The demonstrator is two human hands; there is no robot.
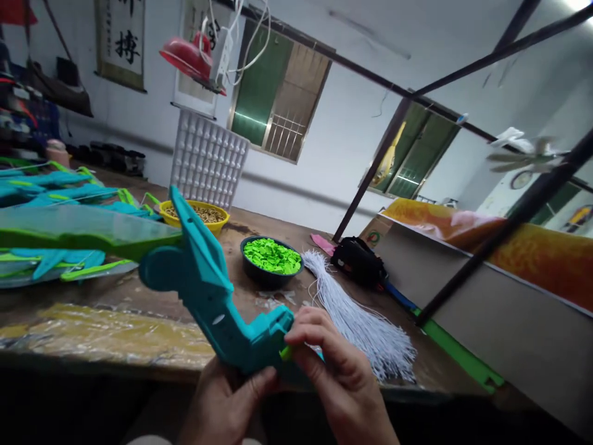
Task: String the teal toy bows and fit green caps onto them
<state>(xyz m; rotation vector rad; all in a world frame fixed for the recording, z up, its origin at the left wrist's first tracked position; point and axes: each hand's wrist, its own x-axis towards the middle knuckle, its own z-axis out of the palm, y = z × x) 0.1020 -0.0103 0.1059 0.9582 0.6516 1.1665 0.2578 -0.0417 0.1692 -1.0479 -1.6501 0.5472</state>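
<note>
A teal plastic toy bow (pixel 204 296) with a green limb (pixel 115 244) is tilted across the front of the table. My left hand (pixel 227 402) is closed around its lower edge, thumb on the teal body. At the bow's right-hand end, my right hand (pixel 340 371) pinches a small bright green plastic piece (pixel 286 353) against the teal part. The fingers cover much of that piece, so I cannot tell whether it sits in the bow. Beyond my hands stands a dark bowl (pixel 273 281) of similar green pieces. A bundle of white cords (pixel 356 321) lies right of it.
More teal and green bows (pixel 69 191) are piled at the left. A yellow basket (pixel 217 225) of small tan pieces stands behind the bow. A black bag (pixel 359 262) and a cardboard panel (pixel 519 334) are on the right. A red lamp (pixel 189 59) hangs above.
</note>
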